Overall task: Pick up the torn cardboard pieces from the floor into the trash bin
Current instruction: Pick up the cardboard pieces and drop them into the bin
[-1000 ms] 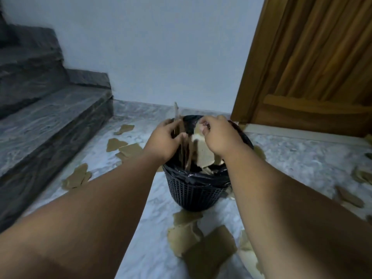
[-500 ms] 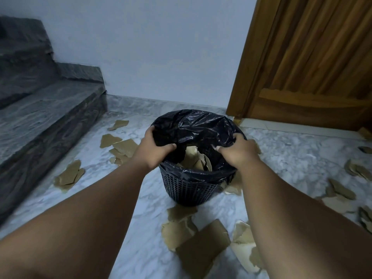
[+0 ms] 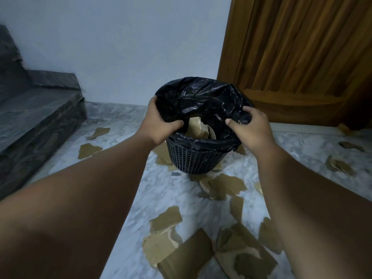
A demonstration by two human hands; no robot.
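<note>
Progress: early to middle, I judge | in trash bin [image 3: 193, 158]: few cardboard pieces [image 3: 198, 127], count hidden | on floor [image 3: 181, 198]: loose pieces [image 3: 165, 220], I count a dozen-plus around the bin | 1 bin, 1 black liner [image 3: 201, 97] | left hand [image 3: 161, 121] and right hand [image 3: 249, 129] both curled, gripping liner at mouth

One head-worn camera faces forward and down. The left hand [image 3: 161, 123] and right hand [image 3: 254, 130] sit mid-frame, seemingly near, arms reaching away from it.
</note>
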